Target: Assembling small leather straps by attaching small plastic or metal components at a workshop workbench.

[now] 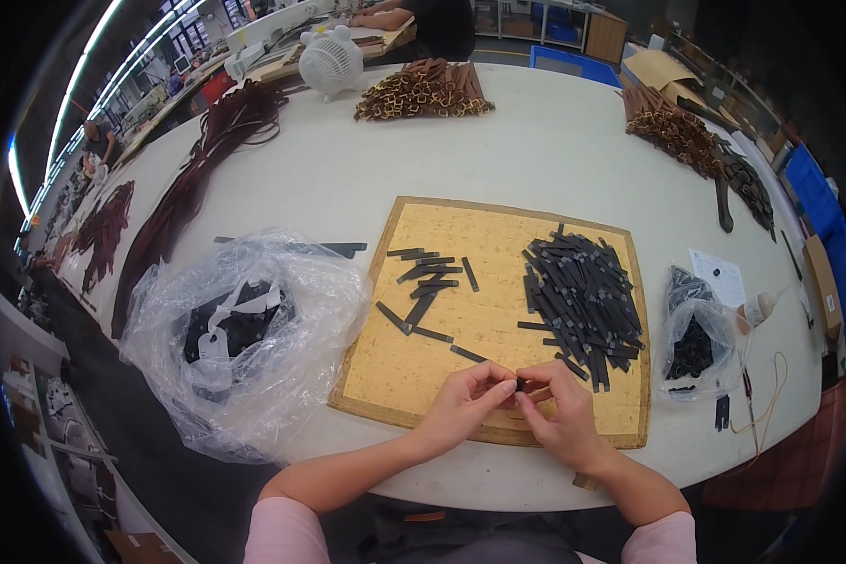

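A heap of dark strips (583, 301) lies right of centre on the cork board (423, 362), a few loose strips (425, 277) at centre, and a clear plastic bag (244, 334) at left on the white desk (536, 150). At lower centre, the left hand (461, 406) and right hand (562, 414) meet, fingers (506, 385) pinching a small dark piece (519, 383) between them above the board's near edge.

I log: cork-like board (442, 235), tan, matt, grainy; black strips (583, 296), matt, leather-like; plastic bag (244, 329), clear, glossy, crinkled; table (536, 141), white, smooth; brown straps (423, 89) with shiny brass-coloured metal buckles.
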A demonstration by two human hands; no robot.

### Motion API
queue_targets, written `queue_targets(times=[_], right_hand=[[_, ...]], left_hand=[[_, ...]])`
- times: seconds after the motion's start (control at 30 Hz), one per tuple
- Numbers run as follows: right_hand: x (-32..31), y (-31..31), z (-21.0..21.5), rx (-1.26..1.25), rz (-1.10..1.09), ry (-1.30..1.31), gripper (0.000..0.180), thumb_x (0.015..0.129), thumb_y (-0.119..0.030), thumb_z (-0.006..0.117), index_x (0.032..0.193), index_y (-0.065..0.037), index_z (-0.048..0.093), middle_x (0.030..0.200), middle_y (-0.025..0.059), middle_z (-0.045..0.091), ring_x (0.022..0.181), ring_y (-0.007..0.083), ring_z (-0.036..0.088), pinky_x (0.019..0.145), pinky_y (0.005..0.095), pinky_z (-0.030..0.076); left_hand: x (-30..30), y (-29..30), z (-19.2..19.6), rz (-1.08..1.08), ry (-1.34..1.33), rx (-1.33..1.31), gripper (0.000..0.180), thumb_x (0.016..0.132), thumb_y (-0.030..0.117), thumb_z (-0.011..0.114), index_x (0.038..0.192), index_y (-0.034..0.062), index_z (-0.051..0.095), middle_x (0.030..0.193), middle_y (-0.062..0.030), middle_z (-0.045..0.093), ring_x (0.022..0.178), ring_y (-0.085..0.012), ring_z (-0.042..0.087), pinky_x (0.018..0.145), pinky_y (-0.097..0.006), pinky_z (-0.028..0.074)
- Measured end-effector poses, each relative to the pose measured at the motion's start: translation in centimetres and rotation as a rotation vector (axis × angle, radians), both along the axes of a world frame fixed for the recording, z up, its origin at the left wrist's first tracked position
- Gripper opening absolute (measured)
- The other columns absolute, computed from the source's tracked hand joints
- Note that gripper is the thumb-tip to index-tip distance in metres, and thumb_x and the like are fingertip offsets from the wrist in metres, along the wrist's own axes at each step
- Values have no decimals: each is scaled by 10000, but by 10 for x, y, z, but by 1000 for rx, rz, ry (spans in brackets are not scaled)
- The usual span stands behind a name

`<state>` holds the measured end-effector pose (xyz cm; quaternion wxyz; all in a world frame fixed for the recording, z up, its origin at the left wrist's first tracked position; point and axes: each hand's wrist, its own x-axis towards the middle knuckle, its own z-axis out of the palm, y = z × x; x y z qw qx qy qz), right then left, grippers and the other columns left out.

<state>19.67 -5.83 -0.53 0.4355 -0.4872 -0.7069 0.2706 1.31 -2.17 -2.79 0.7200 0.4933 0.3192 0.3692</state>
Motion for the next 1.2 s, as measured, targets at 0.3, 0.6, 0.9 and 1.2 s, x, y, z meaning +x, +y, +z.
queue_targets(times=[0.3, 0.6, 0.9, 1.2], right_hand=[[-4, 2, 1, 152, -12, -19, 388, 797, 117, 717, 1157, 8, 622, 1018, 139, 655, 814, 210, 717, 651, 295, 598], [-8, 3, -3, 169, -40, -90, 390, 768, 92, 750, 1139, 13, 663, 944, 138, 707, 758, 221, 714, 674, 299, 576], [5, 4, -4, 141, -57, -150, 368, 772, 38, 785, 1125, 9, 687, 884, 133, 727, 748, 222, 723, 669, 300, 567], [-10, 5, 1, 78, -47, -70, 348, 787, 71, 761, 1121, 32, 670, 981, 139, 707, 784, 202, 718, 693, 282, 580]], left_hand=[[-5, 8, -2, -118, -160, -246, 205, 998, 156, 652, 1140, 9, 644, 1084, -37, 681, 999, -98, 648, 905, -246, 527], [-2, 6, -6, -87, -189, -232, 166, 1007, 163, 633, 1087, 18, 624, 1114, -93, 702, 1048, -147, 668, 935, -287, 526], [-5, 12, 6, -237, -249, -388, 244, 1018, 232, 625, 1132, 18, 640, 1101, -49, 698, 1030, -123, 673, 944, -279, 528], [-1, 9, -10, -129, -213, -221, 192, 1025, 219, 613, 1077, 35, 625, 1038, -32, 684, 997, -98, 653, 921, -267, 517]])
